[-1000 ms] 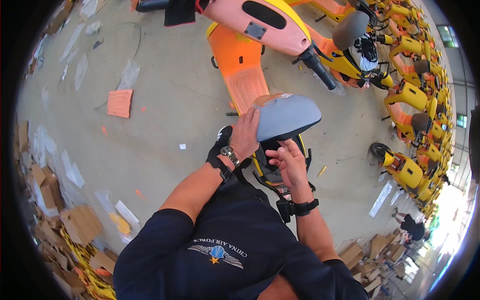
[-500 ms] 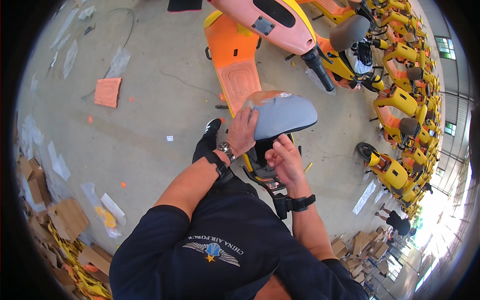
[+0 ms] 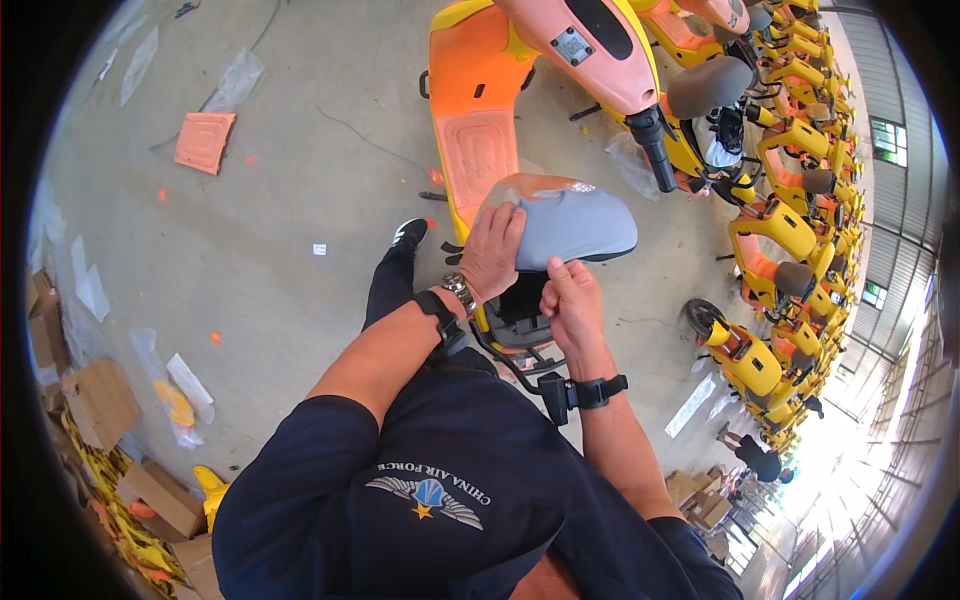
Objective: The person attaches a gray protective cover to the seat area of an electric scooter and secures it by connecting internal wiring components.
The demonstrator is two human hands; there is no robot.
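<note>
A grey scooter seat (image 3: 575, 226) is tipped up in front of me, with a shiny brownish area along its far left side. My left hand (image 3: 488, 250) grips the seat's left edge, fingers over the top surface. At the seat's dark near edge, my right hand (image 3: 574, 306) is closed in a pinch, thumb on top; what lies between its fingers is too small to make out. Below the seat shows a dark open compartment (image 3: 522, 305). The seat belongs to a yellow scooter with an orange footboard (image 3: 476, 155), which stretches away beyond it.
A pink-and-yellow scooter front with a black handlebar grip (image 3: 650, 140) juts in at upper right. Rows of yellow scooters (image 3: 770, 235) line the right side. An orange panel (image 3: 205, 142) lies on the floor at left. Cardboard boxes (image 3: 100, 400) are piled at lower left. A person (image 3: 757, 456) is farther right.
My right hand has moved up against the seat's near edge, its fingers curled tighter. My left hand stays on the seat. The whole view has shifted slightly.
</note>
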